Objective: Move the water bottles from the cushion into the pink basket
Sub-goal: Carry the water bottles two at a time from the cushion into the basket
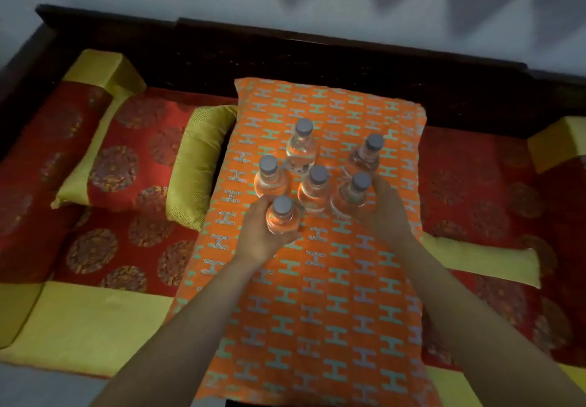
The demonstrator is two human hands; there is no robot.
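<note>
Bottles, six clear grey-capped ones, stand clustered upright mid-cushion [317, 280], well inside its edges, left hand [263, 232] clamped on the nearest bottle [282, 216], right hand [385, 213] wrapped around another bottle [353, 197], orange fabric lying bare nearer the person.

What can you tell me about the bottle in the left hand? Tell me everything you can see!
The bottle is small, clear and looks plastic, with a grey screw cap on top. It looks full of water, and the orange cushion glows through it. It stands upright at the near edge of the group of six. The left hand wraps around its body from the near-left side. Whether its base rests on the cushion cannot be told.
</note>
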